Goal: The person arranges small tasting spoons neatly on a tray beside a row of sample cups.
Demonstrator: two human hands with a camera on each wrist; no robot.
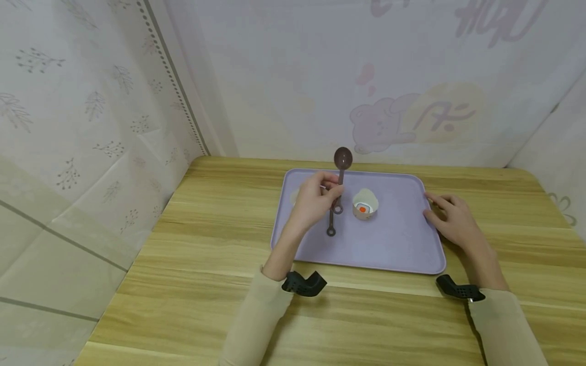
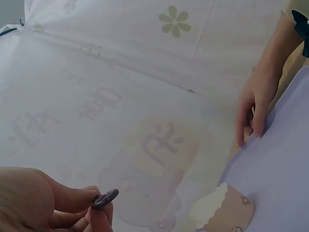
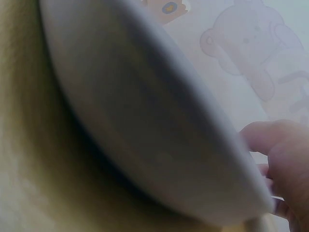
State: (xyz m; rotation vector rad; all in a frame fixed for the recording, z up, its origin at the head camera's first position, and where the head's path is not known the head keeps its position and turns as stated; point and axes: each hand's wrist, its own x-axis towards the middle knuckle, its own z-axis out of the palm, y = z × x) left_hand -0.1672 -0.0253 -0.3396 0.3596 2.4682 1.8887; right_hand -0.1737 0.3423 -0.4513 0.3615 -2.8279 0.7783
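My left hand [image 1: 316, 198] pinches the handle of a dark brown measuring spoon [image 1: 343, 158], bowl upward, above the left part of a lilac tray [image 1: 393, 249]. In the left wrist view the handle's end ring [image 2: 106, 199] shows beyond the thumb and fingers. A second brown handle with a ring [image 1: 331, 231] shows below that hand; its upper part is hidden. Right of the spoon stands a scalloped paper baking cup [image 1: 364, 213] with a small white and orange thing inside. My right hand [image 1: 453, 218] rests its fingertips on the tray's right rim.
The tray lies on a wood-grain table [image 1: 192, 254]. Behind it hangs a pale printed curtain [image 1: 284, 91], and another with leaf sprigs [image 1: 91, 127] hangs at the left. Something pale [image 1: 294, 196] is partly hidden behind the left hand.
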